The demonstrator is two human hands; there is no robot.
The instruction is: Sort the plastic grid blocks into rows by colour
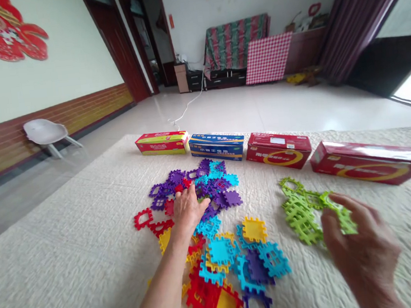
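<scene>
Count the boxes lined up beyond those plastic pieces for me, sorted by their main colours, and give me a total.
Red and yellow-green box: 1
Blue box: 1
Dark red boxes: 2
Total: 4
</scene>
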